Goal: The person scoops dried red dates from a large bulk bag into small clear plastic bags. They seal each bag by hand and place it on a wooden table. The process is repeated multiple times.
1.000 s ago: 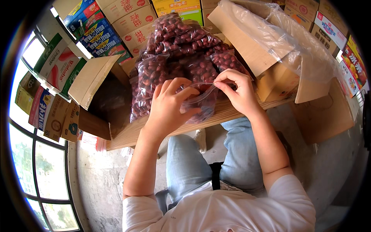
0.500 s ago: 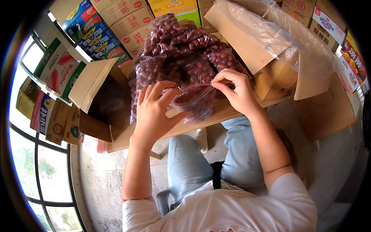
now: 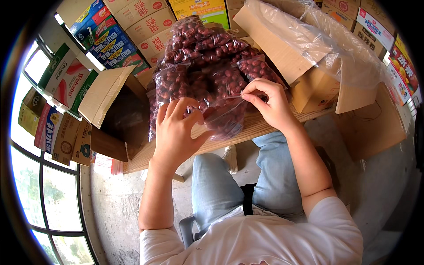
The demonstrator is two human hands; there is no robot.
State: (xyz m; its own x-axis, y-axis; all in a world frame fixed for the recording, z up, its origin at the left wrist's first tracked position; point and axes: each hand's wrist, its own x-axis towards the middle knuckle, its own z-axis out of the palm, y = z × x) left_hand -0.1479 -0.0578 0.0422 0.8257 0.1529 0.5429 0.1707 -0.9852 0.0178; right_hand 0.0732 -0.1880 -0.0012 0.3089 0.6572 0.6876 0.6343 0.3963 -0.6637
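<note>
A clear plastic bag of dark red dates (image 3: pixel 230 118) lies at the near edge of the wooden table, in front of me. My right hand (image 3: pixel 271 102) pinches the right end of its top edge between thumb and fingertips, pulling that edge into a line. At the bag's left side is my left hand (image 3: pixel 173 131), its fingers curved and spread, thumb apart from them; nothing shows gripped in it. Behind both hands rises a heap of similar filled date bags (image 3: pixel 201 44).
An open cardboard box (image 3: pixel 104 99) stands at the left end of the wooden table (image 3: pixel 148 154). At the right, another open box (image 3: pixel 276 42) has a clear plastic liner (image 3: pixel 353 57) over its side. Stacked cartons (image 3: pixel 148 26) line the back. Windows (image 3: pixel 55 190) are at the left.
My left hand has shifted slightly left and down, its fingers curling a little more. The bag's left part has shifted slightly. My right hand keeps its pinch in the same place.
</note>
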